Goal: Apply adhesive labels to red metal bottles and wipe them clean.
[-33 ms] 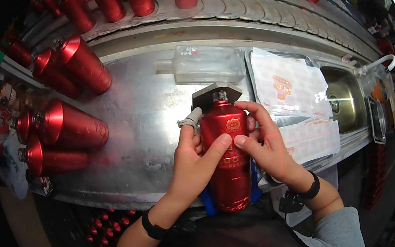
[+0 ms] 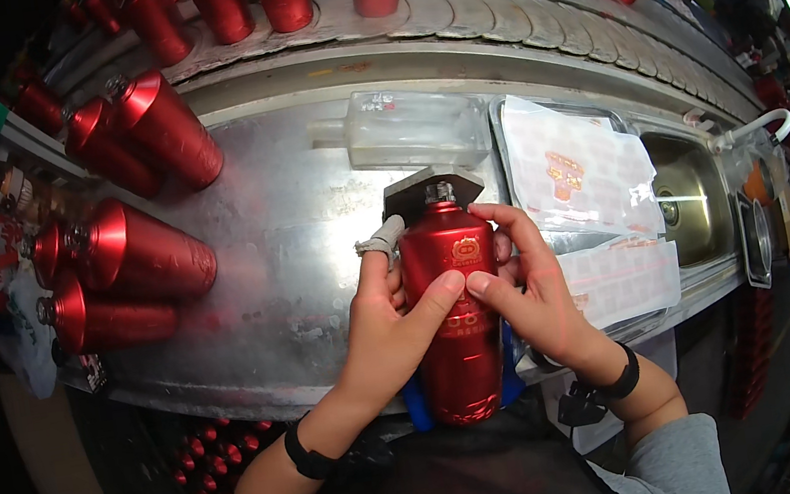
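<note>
A glossy red bottle (image 2: 467, 378) with gold markings lies tilted at the table's near edge, its bare clear neck pointing away from me. My left hand (image 2: 394, 313) grips its left side, with a pale wrapping on the index finger. From the right, my right hand (image 2: 530, 294) holds the same bottle. Both thumbs press on the front face, tips nearly meeting over the gold marking; the other fingers curl around the sides and are partly hidden. Behind the neck sits a dark angular block (image 2: 398, 196). Blue material (image 2: 417, 404) shows beneath the bottle.
Several red bottles (image 2: 148, 251) lie on the steel table (image 2: 281, 223) at left. Beyond runs a slatted conveyor (image 2: 453, 11) carrying upright bottles. A clear plastic box (image 2: 414, 128), printed sheets (image 2: 596, 168) on a tray and a sink (image 2: 684, 186) line the right.
My thumb tips have drawn slightly closer together on the bottle. The bottles on the conveyor have shifted a little to the right.
</note>
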Demonstrator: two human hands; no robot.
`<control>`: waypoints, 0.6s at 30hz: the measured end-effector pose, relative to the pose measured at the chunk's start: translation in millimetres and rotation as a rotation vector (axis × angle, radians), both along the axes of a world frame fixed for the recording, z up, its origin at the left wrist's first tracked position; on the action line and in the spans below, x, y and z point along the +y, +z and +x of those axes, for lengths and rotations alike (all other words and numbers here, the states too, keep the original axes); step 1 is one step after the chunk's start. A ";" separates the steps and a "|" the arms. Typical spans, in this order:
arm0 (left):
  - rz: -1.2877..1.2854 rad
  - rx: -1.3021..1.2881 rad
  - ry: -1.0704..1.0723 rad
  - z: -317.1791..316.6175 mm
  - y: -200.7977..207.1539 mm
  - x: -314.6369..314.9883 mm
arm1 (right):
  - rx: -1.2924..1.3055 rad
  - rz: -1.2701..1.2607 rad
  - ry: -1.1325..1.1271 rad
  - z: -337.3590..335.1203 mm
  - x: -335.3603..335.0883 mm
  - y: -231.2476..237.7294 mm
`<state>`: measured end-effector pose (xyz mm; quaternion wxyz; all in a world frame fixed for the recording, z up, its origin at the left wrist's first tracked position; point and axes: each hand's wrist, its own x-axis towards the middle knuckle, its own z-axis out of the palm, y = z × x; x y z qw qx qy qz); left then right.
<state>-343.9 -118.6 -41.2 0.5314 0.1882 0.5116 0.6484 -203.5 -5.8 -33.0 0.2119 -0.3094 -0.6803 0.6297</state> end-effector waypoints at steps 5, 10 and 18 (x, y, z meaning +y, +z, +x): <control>0.016 0.054 -0.029 -3.2 -4.4 -3.2 | -0.011 0.010 0.027 0.4 0.0 4.0; 0.027 0.162 -0.072 -6.2 -5.4 -5.3 | 0.034 -0.090 0.026 8.7 2.1 3.0; 0.035 -0.005 0.000 1.4 1.6 -2.9 | 0.135 -0.208 -0.027 14.2 -3.8 -6.4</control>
